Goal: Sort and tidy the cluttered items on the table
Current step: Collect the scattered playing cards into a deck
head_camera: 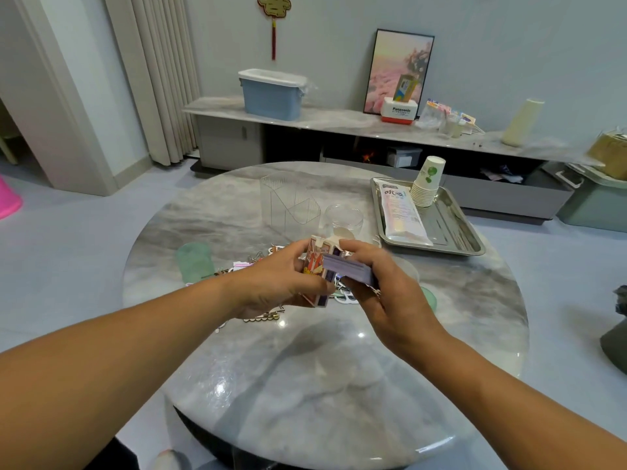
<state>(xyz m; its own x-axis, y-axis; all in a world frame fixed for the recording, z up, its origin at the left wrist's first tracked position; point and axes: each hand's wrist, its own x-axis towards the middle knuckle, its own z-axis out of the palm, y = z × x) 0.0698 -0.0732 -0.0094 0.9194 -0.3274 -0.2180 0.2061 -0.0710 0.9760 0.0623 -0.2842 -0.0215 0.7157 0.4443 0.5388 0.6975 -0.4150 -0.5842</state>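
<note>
The round marble surface carries everything, and above its middle both hands work on 2 small things. The metal tray at the far right holds a flat sealed packet lying lengthwise and a tilted stack of paper cups leaning over it. Left of the tray stands a clear organiser, seemingly with nothing in it, and just beside it a clear round tub, contents too faint to tell. The left hand has its fingers curled round a printed card box; the right hand has fingers clamped on a deck held edge-on at the box mouth. The deck is probably light but slippery and quick to splay, so it is best squeezed on its long edges; the box is thin card and would crush if gripped hard, so its corners are the safer hold. Beneath the hands lies a scatter of clips and stickers, with a pale green piece to the left.
</note>
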